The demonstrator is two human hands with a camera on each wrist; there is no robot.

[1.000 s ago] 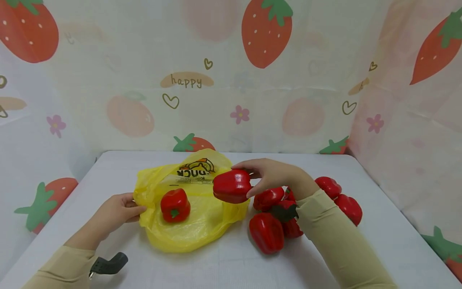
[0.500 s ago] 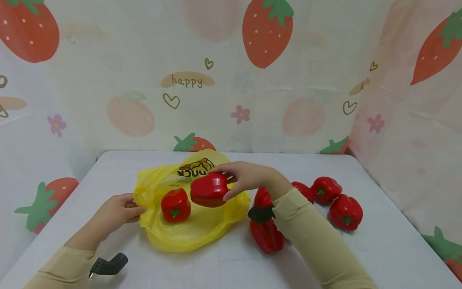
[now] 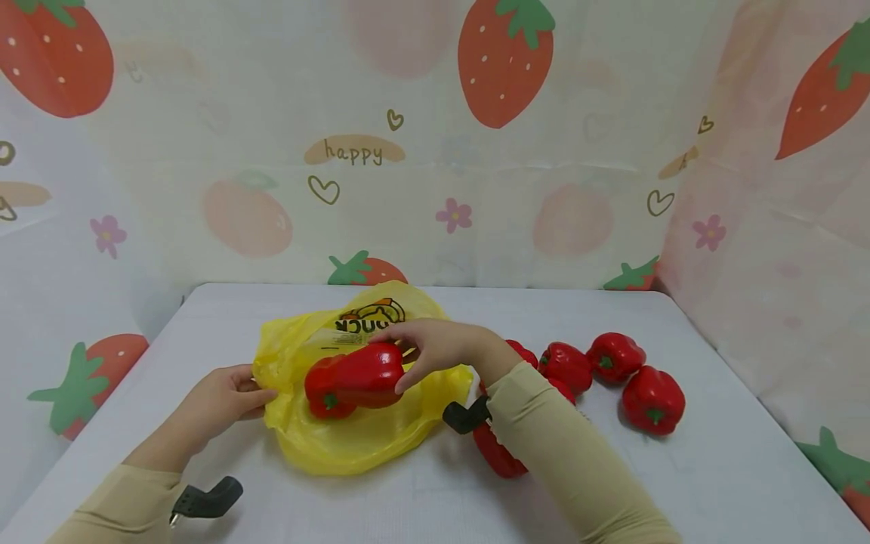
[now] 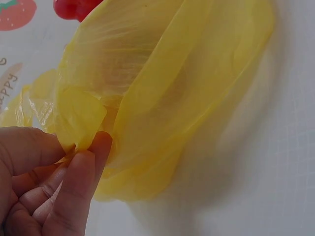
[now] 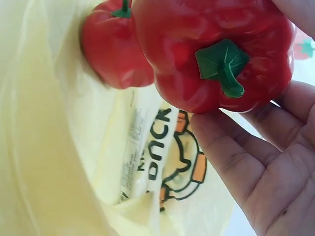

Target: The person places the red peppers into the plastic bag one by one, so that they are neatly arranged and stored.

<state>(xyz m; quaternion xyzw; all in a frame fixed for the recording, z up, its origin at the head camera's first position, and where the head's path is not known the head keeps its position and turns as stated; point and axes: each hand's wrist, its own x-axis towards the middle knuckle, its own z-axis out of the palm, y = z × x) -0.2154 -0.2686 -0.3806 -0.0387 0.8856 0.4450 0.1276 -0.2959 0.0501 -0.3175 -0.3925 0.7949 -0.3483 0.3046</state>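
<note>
- The left hand (image 3: 214, 400) has its grip pinching the left edge of a yellow bag (image 3: 367, 446); the left wrist view shows thumb and fingertips pressed on a gathered fold, which the head view barely shows.
- The right hand (image 3: 438, 349) has its grip curled round one end of a red pepper (image 3: 375, 374), held over the opened bag.
- Only the right wrist view shows that pepper's green stem (image 5: 224, 69), on the end toward the palm.
- A second pepper (image 3: 321, 378) lies in the bag, to the left; the two overlap in the head view, and I cannot tell whether they touch.
- In the head view, more peppers (image 3: 654, 400) rest on the right of the surface (image 3: 306, 506), some partly behind the right sleeve (image 3: 557, 446).
- The bag's printed lettering (image 5: 158, 140), partly covered in the head view, shows larger in the right wrist view.
</note>
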